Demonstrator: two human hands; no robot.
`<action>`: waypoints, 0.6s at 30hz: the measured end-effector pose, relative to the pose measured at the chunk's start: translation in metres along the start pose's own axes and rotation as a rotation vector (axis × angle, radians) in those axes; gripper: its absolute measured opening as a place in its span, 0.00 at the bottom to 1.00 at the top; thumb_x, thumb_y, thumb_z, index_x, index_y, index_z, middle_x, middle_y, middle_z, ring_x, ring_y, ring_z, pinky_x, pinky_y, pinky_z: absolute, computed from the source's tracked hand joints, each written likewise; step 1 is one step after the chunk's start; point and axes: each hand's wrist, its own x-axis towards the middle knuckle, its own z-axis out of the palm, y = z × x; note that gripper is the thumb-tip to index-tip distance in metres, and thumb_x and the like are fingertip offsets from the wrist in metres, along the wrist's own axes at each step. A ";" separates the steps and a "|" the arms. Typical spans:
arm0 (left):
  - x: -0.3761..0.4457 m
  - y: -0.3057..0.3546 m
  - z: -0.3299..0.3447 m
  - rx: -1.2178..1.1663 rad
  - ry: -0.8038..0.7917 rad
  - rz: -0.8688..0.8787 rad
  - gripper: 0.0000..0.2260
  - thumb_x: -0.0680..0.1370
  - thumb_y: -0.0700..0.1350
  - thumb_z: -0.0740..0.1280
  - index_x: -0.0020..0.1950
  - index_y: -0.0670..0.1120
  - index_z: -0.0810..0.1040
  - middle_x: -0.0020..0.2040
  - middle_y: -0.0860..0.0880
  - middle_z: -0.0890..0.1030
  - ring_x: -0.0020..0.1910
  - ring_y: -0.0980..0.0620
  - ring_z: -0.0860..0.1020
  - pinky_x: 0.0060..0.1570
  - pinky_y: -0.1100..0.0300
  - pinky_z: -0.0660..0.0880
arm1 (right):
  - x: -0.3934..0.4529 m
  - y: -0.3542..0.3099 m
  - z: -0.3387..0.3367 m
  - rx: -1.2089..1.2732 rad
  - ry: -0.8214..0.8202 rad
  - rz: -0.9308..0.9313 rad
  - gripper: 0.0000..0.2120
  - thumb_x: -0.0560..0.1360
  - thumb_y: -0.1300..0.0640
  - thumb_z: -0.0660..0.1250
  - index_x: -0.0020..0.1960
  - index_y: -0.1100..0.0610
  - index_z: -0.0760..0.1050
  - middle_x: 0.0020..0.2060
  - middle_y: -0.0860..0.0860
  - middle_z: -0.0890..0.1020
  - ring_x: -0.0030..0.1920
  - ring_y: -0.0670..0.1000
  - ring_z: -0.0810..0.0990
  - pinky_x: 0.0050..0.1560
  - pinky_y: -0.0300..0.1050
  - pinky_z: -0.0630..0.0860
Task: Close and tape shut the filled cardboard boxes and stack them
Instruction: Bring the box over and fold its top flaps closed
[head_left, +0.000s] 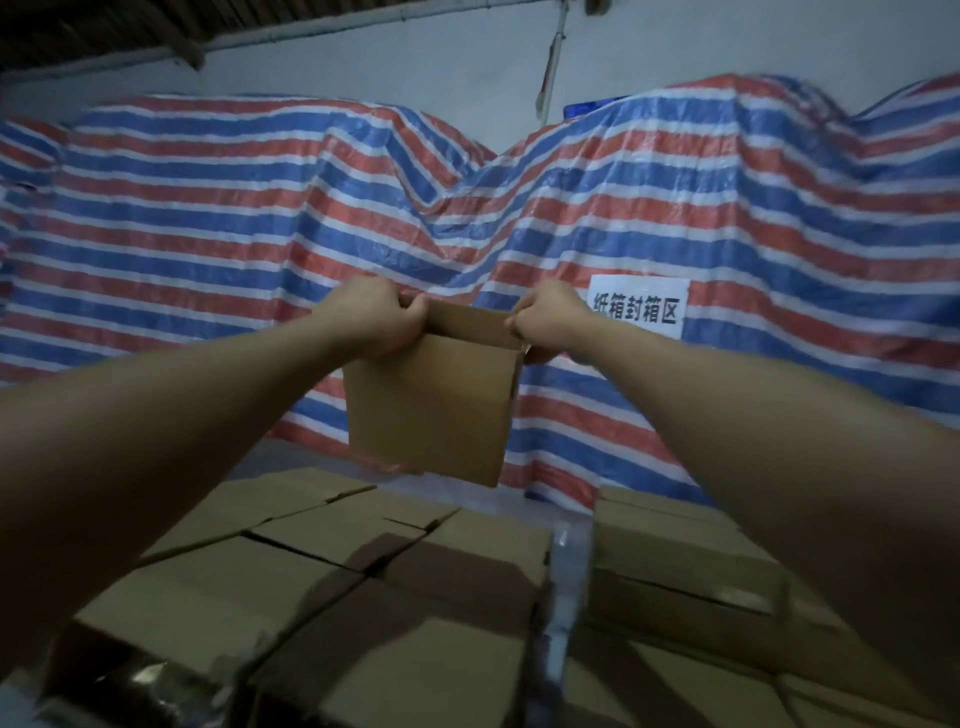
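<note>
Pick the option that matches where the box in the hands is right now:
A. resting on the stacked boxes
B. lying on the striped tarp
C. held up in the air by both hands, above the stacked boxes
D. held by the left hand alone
C: the left hand and right hand each grip a top corner of the box, which hangs clear of the stacked boxes below.

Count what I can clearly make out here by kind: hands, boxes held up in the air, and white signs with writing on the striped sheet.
Hands: 2, the left hand and the right hand
Held-up cardboard box: 1, gripped at its top by both hands
White sign on the striped tarp: 1
Total: 4
</note>
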 end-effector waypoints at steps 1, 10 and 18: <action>-0.002 0.016 -0.008 -0.049 -0.010 -0.018 0.21 0.81 0.60 0.56 0.44 0.46 0.79 0.40 0.45 0.81 0.38 0.49 0.79 0.40 0.53 0.78 | -0.014 0.000 -0.020 -0.017 -0.005 0.010 0.10 0.78 0.65 0.64 0.52 0.69 0.81 0.44 0.65 0.85 0.43 0.61 0.86 0.43 0.56 0.85; -0.055 0.159 -0.064 -0.436 -0.228 -0.025 0.07 0.78 0.53 0.66 0.47 0.51 0.76 0.44 0.48 0.79 0.42 0.51 0.78 0.32 0.60 0.70 | -0.144 0.020 -0.188 -0.127 0.023 0.154 0.09 0.80 0.65 0.62 0.52 0.66 0.81 0.42 0.62 0.85 0.30 0.55 0.84 0.31 0.47 0.84; -0.157 0.236 -0.070 -1.065 -0.370 0.103 0.21 0.81 0.64 0.55 0.60 0.53 0.80 0.59 0.50 0.80 0.59 0.50 0.77 0.61 0.52 0.71 | -0.245 0.047 -0.284 -0.173 -0.003 0.277 0.12 0.79 0.66 0.62 0.47 0.63 0.84 0.36 0.56 0.87 0.34 0.54 0.87 0.34 0.46 0.84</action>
